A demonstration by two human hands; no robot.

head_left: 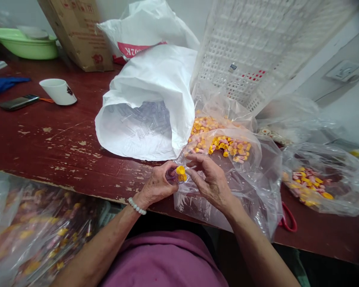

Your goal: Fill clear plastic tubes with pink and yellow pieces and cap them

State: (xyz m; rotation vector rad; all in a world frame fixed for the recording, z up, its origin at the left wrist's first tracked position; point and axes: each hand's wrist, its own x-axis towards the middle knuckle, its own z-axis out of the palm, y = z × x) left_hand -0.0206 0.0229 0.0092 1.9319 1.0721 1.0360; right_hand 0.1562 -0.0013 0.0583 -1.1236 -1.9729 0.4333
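Observation:
My left hand (160, 181), with a bead bracelet at its wrist, is wrapped round clear tubes that have yellow caps (181, 173). Just right of the caps is my right hand (208, 177), its fingers apart and nothing visible between them. Behind the hands lies a white sack (179, 99), its mouth open toward me, with clear tubes (143, 117) inside. An open plastic bag (251, 187) beside the sack holds many yellow-capped pink pieces (230, 147).
Another plastic bag (347, 183) of yellow and pink pieces lies right, near a red loop (289, 218). A white crate (242, 52) leans behind. Left are a cup (58, 91), a phone (19, 102), a carton (77, 36) and a green basin (32, 46). Filled bags (48, 231) sit lower left.

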